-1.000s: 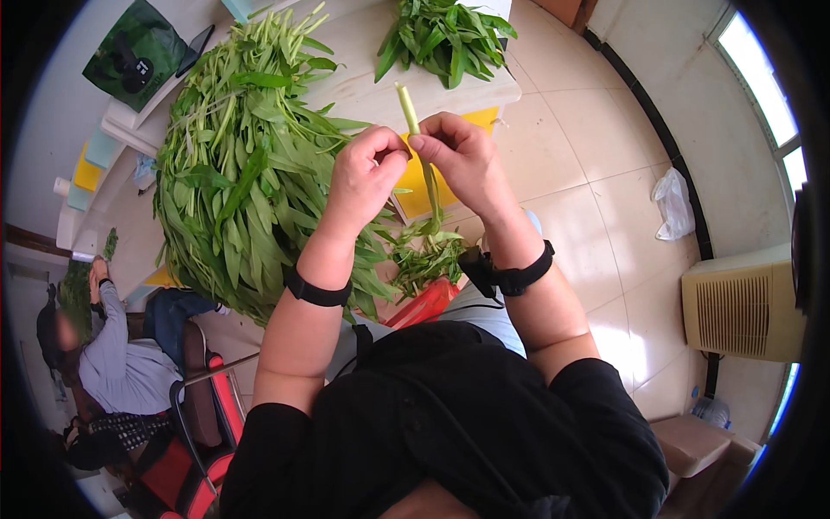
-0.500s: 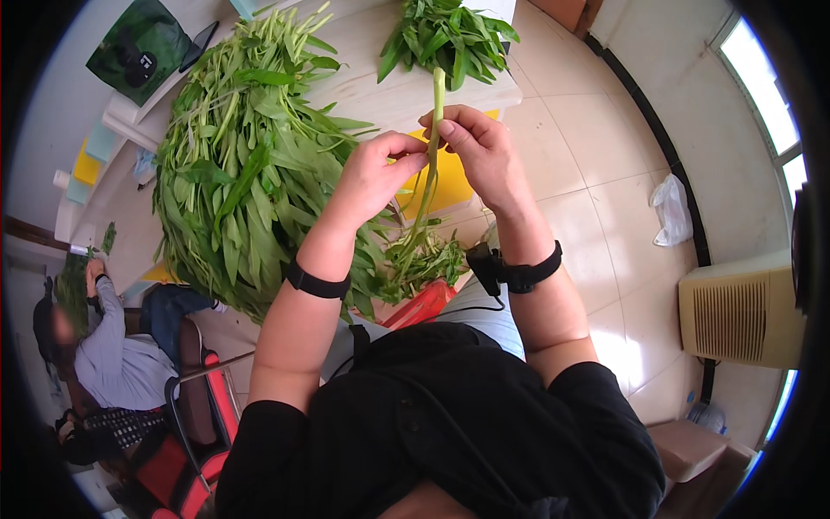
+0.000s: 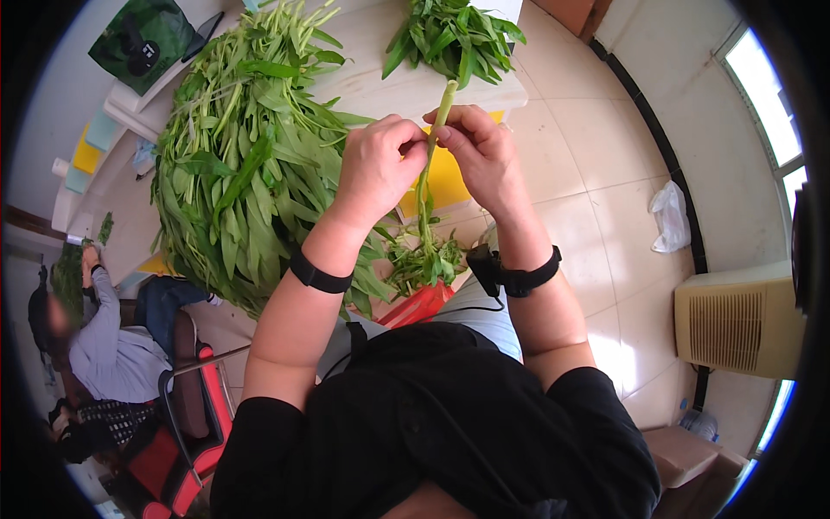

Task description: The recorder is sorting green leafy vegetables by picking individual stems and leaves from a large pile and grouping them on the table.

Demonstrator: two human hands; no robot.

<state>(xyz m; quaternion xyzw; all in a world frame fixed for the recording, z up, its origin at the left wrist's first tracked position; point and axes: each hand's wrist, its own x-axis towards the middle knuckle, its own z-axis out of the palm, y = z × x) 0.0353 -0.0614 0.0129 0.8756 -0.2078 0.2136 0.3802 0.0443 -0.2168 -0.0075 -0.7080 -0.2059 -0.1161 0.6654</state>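
Note:
A pale green water spinach stem (image 3: pixel 444 104) stands nearly upright between my hands, its thick cut end at the top and its thin leafy part hanging down. My right hand (image 3: pixel 484 157) pinches it between thumb and fingertips. Against its other side, my left hand (image 3: pixel 380 169) is closed, thumb and fingers pressed together at the stem; its fingertips are partly hidden. On the table to the left lies a large heap of water spinach (image 3: pixel 259 164). A smaller pile of leafy pieces (image 3: pixel 454 39) sits beyond my hands. Below, loose greens (image 3: pixel 428 259) lie over a red plastic bag (image 3: pixel 419 307).
The pale tabletop (image 3: pixel 359 73) ends near my right hand, with a yellow panel (image 3: pixel 445 177) beneath. A green pouch (image 3: pixel 141 43) stands far left. Another person (image 3: pixel 117 350) sits at left, handling greens. A white plastic bag (image 3: pixel 670 216) lies on the floor at right.
The stem's top has tipped to the right and come slightly lower. My left hand has turned and moved up against the stem; the right hand keeps its pinch.

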